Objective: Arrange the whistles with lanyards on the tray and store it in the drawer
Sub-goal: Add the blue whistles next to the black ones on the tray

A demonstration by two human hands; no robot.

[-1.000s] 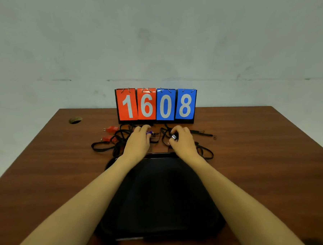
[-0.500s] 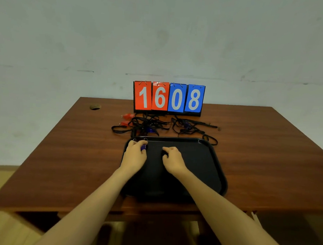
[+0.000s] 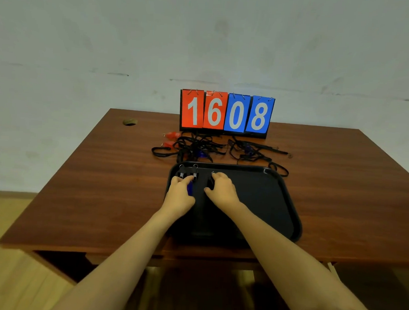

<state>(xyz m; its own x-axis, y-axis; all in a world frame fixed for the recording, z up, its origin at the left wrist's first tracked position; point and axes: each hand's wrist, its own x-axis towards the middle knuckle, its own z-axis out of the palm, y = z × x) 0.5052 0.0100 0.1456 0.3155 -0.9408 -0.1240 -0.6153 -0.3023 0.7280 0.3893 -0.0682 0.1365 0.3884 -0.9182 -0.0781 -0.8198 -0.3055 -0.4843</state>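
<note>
A black tray (image 3: 288, 202) lies on the brown table (image 3: 117, 174) in front of me. My left hand (image 3: 181, 194) rests in the tray's far left corner, shut on a blue whistle (image 3: 190, 188). Two black lanyard clips with metal rings (image 3: 181, 171) (image 3: 194, 172) stick out past its fingertips. My right hand (image 3: 221, 191) is just beside it on the tray, fingers closed on a black lanyard (image 3: 210, 182). Behind the tray lies a tangled pile of black lanyards (image 3: 199, 146) with two red whistles (image 3: 172, 135) and more blue whistles (image 3: 247, 147).
A flip scoreboard reading 1608 (image 3: 227, 112) stands at the back of the table against the wall. A round cable hole (image 3: 130, 122) sits at the far left corner. One lanyard loop (image 3: 278, 169) touches the tray's far right rim. No drawer is in view.
Both hands have drawn back from the lanyard pile near the scoreboard onto the tray, bringing the blue whistle and lanyards with them. The view has pulled back from the table.
</note>
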